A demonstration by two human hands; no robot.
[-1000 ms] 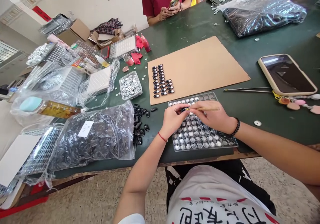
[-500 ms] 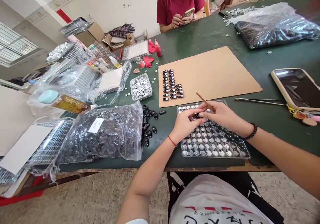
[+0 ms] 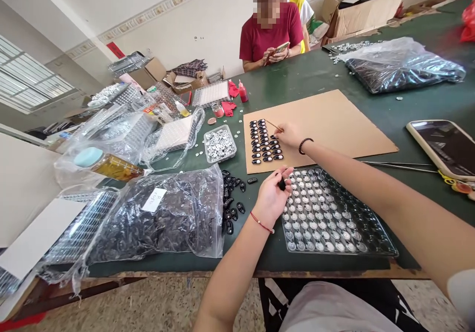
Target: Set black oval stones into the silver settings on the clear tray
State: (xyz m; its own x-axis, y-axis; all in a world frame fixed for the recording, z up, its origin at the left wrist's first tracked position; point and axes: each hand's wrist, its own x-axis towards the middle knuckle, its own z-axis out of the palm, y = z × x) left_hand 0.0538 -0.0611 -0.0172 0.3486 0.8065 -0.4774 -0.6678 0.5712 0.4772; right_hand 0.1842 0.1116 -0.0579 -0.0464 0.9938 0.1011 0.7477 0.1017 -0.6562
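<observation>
My right hand [image 3: 291,136] is over the cardboard sheet [image 3: 341,124], gripping a thin wooden stick [image 3: 273,125]. Its fingertips are at the right side of the rows of small black pieces with white ovals [image 3: 264,140], and a dark piece shows under them. My left hand [image 3: 267,201] is turned palm up beside the clear tray of round white discs [image 3: 315,218], its fingers curled around a small black piece [image 3: 282,184]. Loose black pieces [image 3: 229,213] lie to the left of that hand, at the mouth of a zip bag [image 3: 174,223] full of them.
A plastic tub of small white parts [image 3: 220,144] stands left of the cardboard. Tweezers [image 3: 401,164] and a phone [image 3: 445,144] lie at the right. Across the table a person in a red shirt [image 3: 272,37] holds a phone. A bottle [image 3: 111,166] lies among bags at left.
My right hand has moved from the tray, away from my left hand, to the rows on the cardboard with the stick. My left hand has turned palm up. The view has tilted up.
</observation>
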